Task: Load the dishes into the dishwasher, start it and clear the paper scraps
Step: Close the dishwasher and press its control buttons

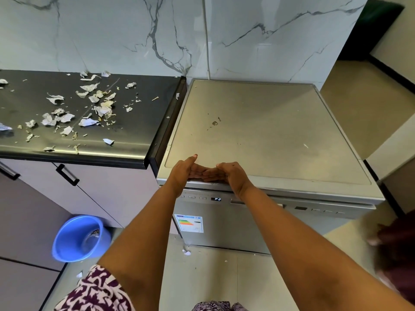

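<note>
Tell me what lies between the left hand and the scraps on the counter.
Head view: bare dishwasher top, then the counter's dark end strip, before the scraps.

Dishwasher (pixel 235 230) door closed; inside not visible. Markings on btns (pixel 192 197) and sticker (pixel 189 223) text too small to read. Counter (pixel 134 135) cut off at left edge. Dark shape (pixel 396 245) at right edge blurred, unidentifiable. Bucket (pixel 67 241) contents unclear.
</note>
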